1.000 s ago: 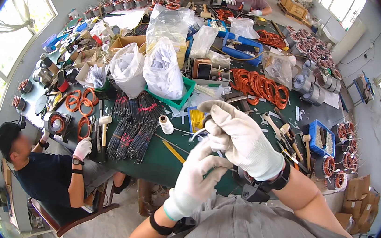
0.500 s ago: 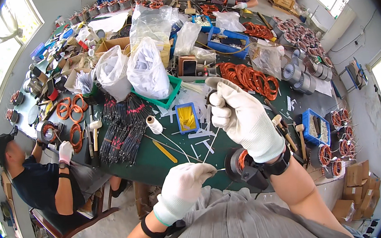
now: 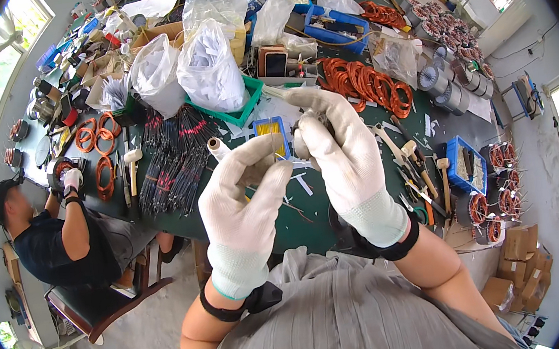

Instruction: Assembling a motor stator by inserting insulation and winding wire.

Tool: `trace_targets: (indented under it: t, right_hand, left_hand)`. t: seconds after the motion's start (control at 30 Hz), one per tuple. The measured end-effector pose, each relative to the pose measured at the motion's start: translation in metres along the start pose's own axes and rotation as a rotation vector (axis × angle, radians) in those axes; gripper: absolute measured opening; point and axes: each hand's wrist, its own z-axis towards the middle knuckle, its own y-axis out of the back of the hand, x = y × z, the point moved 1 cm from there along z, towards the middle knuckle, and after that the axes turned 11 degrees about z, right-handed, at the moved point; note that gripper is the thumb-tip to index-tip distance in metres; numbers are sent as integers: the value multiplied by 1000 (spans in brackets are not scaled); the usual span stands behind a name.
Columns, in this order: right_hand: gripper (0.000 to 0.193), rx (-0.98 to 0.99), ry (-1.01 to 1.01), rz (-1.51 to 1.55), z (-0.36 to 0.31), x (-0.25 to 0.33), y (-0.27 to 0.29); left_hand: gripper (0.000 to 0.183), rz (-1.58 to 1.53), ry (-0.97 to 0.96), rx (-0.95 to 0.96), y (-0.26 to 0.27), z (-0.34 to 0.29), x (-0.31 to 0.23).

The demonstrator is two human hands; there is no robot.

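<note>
Both hands wear white knit gloves and are raised close together above the green-topped table (image 3: 181,217). My left hand (image 3: 245,206) has its fingers bent and its thumb near the index finger; any thread or small thing there is too fine to make out. Facing it, my right hand (image 3: 347,160) is closed, its fingertips bunched over a dark greyish patch that I cannot identify. Just behind the left hand lies a white thread spool (image 3: 218,148). Between the hands shows a blue tray (image 3: 268,122) of yellow strips. A dark round part (image 3: 346,230) is mostly hidden below my right wrist.
Bundles of black leads (image 3: 171,159) lie left of the spool. Orange copper coils (image 3: 366,89) and a green basket (image 3: 235,117) with white bags are farther back. Mallets and hand tools (image 3: 424,172) lie at right. A person (image 3: 51,231) works at the left edge.
My left hand has risen from low by my body toward the right hand. My right hand has dropped slightly. The taut white thread between them no longer shows. The view has tilted down.
</note>
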Motion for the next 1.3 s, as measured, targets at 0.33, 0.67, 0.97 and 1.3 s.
trace_targets:
  t: [0.33, 0.67, 0.97, 1.3]
  right_hand:
    - [31, 3, 167, -150, -3, -12, -4]
    - [31, 83, 81, -125, -6, -11, -4]
    - [18, 101, -382, 23, -19, -7, 1]
    - [14, 77, -173, -33, -38, 11, -3]
  left_hand:
    - [28, 91, -109, -58, -9, 1, 16]
    - [10, 49, -54, -36, -7, 2, 14]
    - [12, 23, -35, 19, 11, -10, 14]
    - [30, 21, 138, 153, 30, -42, 3]
